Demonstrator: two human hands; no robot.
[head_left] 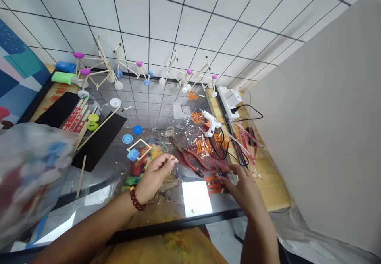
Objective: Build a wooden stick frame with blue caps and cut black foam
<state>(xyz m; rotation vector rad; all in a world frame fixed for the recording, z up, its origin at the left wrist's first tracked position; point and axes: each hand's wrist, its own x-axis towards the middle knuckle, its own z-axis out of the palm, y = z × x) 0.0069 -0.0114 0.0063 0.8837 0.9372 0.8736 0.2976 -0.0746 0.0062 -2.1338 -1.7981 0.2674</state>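
The left hand (154, 180), just below the middle of the frame, pinches a small pale piece (175, 160) between thumb and forefinger (too small to tell just what it is). A beaded bracelet (137, 200) circles that wrist. The right hand (246, 187), lower right of centre, has its thumb and fingers apart beside a dark object; I cannot tell whether they touch it.

Between and just above the hands, red-handled pliers (181, 150) lie on the table (281, 194). Near them, pale scraps (190, 128) are scattered, and a white glue gun (212, 126) lies to the right. Left of centre are a square stick frame (145, 143), with a blue block (133, 155) at its lower corner, and two blue caps (137, 130).

Farther out, a black sheet (99, 147) and a blurred plastic bag (32, 172) fill the left. Stick models (105, 61) with coloured caps stand along the tiled wall (166, 16), upper left to upper centre.
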